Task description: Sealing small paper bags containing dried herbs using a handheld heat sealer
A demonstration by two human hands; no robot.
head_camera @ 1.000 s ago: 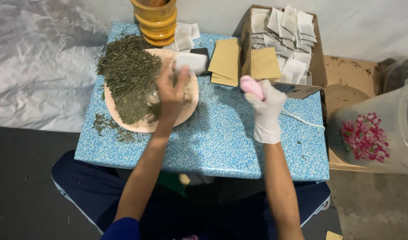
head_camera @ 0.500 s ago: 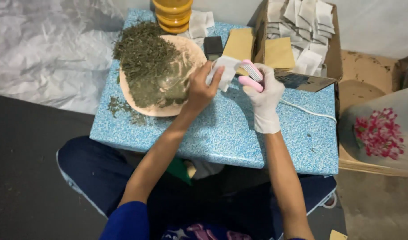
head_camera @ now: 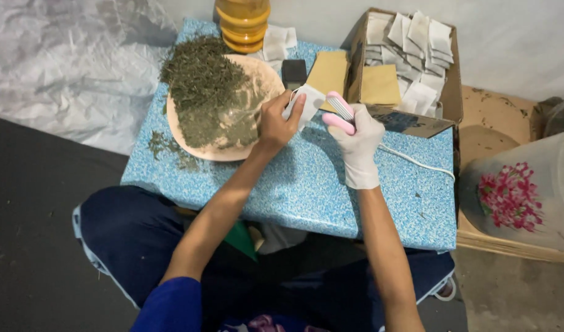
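Watching closely: the bare left hand (head_camera: 276, 123) left the pink plate of dried green herbs (head_camera: 199, 144) and now pinches a small white paper sachet (head_camera: 307, 101) above the blue speckled counter (head_camera: 306, 184), meeting the gloved right hand (head_camera: 358, 138), whose grip wraps a pink handheld sealer (head_camera: 340, 114), so sealing looks underway.

Soft, even light falls from above on the blue table (head_camera: 306, 184), which stays bright and fairly sharp. The near floor (head_camera: 30, 246) is dim. Plastic sheet (head_camera: 67, 67) at far left shows mild glare. Edges bend slightly.
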